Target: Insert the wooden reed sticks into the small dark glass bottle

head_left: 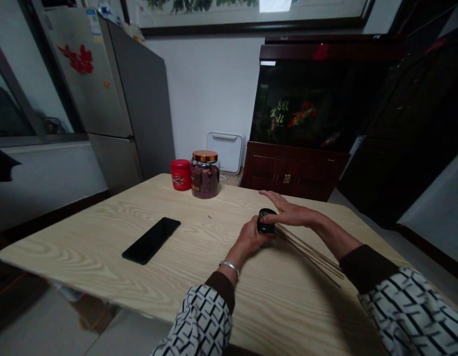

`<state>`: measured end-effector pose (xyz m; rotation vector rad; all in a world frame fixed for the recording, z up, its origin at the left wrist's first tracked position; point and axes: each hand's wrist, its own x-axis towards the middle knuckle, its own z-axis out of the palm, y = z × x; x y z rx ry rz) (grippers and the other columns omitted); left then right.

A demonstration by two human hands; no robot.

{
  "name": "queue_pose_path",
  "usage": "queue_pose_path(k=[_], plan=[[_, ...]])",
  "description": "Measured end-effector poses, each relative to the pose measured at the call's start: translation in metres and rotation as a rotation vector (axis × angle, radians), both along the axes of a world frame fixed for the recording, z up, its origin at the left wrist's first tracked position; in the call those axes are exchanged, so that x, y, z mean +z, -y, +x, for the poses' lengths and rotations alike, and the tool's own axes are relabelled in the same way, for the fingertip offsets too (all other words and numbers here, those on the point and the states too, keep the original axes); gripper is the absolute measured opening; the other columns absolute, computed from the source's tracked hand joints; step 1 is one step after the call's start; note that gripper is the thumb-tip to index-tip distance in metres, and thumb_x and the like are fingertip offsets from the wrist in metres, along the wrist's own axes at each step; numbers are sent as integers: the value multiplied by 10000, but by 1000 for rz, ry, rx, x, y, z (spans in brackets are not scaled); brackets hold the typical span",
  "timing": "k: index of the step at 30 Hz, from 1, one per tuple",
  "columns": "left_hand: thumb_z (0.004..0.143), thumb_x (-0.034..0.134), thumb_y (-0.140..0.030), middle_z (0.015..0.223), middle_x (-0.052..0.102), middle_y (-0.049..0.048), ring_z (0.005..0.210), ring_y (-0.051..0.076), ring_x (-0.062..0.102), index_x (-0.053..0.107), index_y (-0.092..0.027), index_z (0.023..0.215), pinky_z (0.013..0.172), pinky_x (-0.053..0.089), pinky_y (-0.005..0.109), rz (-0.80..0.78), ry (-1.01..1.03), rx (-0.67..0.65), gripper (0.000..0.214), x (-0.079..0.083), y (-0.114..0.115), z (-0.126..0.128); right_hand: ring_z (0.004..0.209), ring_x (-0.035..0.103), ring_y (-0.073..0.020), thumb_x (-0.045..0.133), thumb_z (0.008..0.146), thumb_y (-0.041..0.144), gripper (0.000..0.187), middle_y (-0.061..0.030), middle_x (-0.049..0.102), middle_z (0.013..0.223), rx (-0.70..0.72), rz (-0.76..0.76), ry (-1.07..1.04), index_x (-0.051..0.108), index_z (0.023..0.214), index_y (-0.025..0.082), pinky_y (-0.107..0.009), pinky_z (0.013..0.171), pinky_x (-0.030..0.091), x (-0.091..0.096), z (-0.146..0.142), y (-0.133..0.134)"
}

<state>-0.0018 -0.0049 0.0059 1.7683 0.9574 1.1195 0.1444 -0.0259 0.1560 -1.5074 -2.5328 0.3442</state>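
Observation:
My left hand (253, 237) is wrapped around a small black round container (266, 223) that stands on the light wooden table (103, 232). My right hand (288, 210) lies over the top of the container with its fingers stretched out flat. A bundle of thin brown sticks (310, 252) lies on the table under my right forearm, one end beside the container. Whether the right hand touches the sticks is hidden.
A black phone (151, 240) lies flat at the table's left middle. A red tin (180, 174) and a glass jar with a gold lid (205, 174) stand at the far edge. A fridge (113, 94) and a fish tank cabinet (303, 128) stand behind.

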Motion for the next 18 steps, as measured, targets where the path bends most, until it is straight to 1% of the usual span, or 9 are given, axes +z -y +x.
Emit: queue_pose_path(k=[2, 4, 6, 7, 9, 10, 12, 15, 18], plan=[[657, 816, -328, 967, 700, 58, 878, 213, 635, 630, -146, 1102, 764, 480, 290, -16, -7, -16, 515, 0, 0, 2, 1316, 487, -392, 587, 836, 598, 772, -223, 502, 1450, -198, 55, 113, 445, 1463, 170, -540, 1057, 368, -2, -6, 0], [661, 811, -325, 956, 700, 59, 868, 214, 634, 634, -145, 1097, 740, 480, 284, -29, -17, -17, 504, 1, -1, 2, 1190, 578, -418, 555, 860, 590, 637, -239, 635, 1263, -272, 65, 254, 601, 1308, 139, -589, 1021, 367, -1, -12, 1], [645, 828, -343, 971, 700, 67, 861, 216, 633, 615, -146, 1125, 725, 480, 284, -29, -31, -12, 561, 2, -1, 0, 1175, 590, -393, 600, 848, 504, 535, -202, 662, 1219, -149, 31, 282, 646, 1256, 162, -569, 1027, 369, 3, -13, 1], [636, 838, -354, 980, 700, 71, 857, 216, 633, 604, -145, 1137, 720, 481, 284, -28, -37, -8, 591, 3, -1, 0, 1219, 569, -365, 629, 830, 449, 553, -175, 635, 1285, -42, 0, 234, 611, 1317, 188, -532, 1044, 374, 5, -13, 1], [631, 848, -369, 979, 699, 77, 846, 214, 632, 594, -142, 1140, 721, 484, 287, -27, -49, -9, 613, 3, -1, -2, 1331, 490, -300, 684, 780, 384, 751, -126, 520, 1452, 130, -64, 87, 448, 1478, 238, -437, 1077, 381, 7, -9, 0], [634, 848, -364, 978, 699, 75, 848, 212, 633, 594, -143, 1137, 731, 486, 287, -25, -46, -12, 606, 3, -1, -2, 1371, 450, -283, 708, 758, 393, 840, -122, 467, 1502, 147, -76, 37, 383, 1516, 236, -404, 1089, 376, 7, -7, -1], [637, 844, -336, 982, 698, 64, 869, 206, 633, 596, -151, 1136, 757, 490, 282, -18, -23, -16, 587, 2, -1, -2, 1359, 458, -306, 744, 727, 451, 874, -159, 474, 1485, 28, -59, 41, 411, 1492, 190, -401, 1081, 385, 3, -5, -4], [655, 820, -307, 981, 695, 46, 879, 199, 631, 598, -166, 1141, 753, 486, 271, 0, -11, -17, 553, 0, -1, -1, 1116, 612, -332, 764, 708, 449, 580, -167, 666, 1192, -151, -50, 114, 653, 1196, 157, -415, 959, 448, -2, -6, -10], [655, 824, -337, 967, 695, 49, 857, 201, 623, 605, -162, 1132, 729, 479, 277, 3, -61, -4, 553, 2, 0, -2, 922, 629, -243, 804, 608, 248, 395, -53, 706, 948, -37, -65, -246, 692, 983, 189, -336, 856, 462, 6, -2, -13]])
